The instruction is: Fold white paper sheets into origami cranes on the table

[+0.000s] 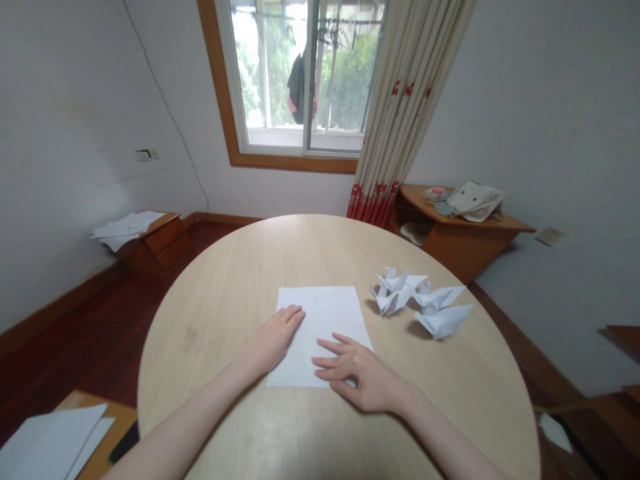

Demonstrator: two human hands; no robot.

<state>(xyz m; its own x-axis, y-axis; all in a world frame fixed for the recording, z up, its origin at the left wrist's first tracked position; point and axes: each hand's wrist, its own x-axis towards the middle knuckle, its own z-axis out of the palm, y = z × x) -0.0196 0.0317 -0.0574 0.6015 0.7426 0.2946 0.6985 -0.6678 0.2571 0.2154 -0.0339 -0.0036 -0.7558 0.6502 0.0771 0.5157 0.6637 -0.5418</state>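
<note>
A flat sheet of white paper [323, 313] lies on the round wooden table [210, 300] in front of me. My left hand [277, 339] rests flat over the sheet's left edge, its fingers stretched out towards the far side. Over the right part of the paper is my right hand [357, 370], fingers spread, with its thumb near the close edge. Neither hand grips anything. To the right of the sheet stand several folded white paper birds [393, 297], close together, some partly hiding others.
Loose white sheets [50, 440] lie on a surface at the lower left. More papers cover a small wooden cabinet [170, 241] on the left. A corner shelf [465, 237] holding a cloth bag [477, 200] stands behind the table at right, beside a long curtain [400, 100].
</note>
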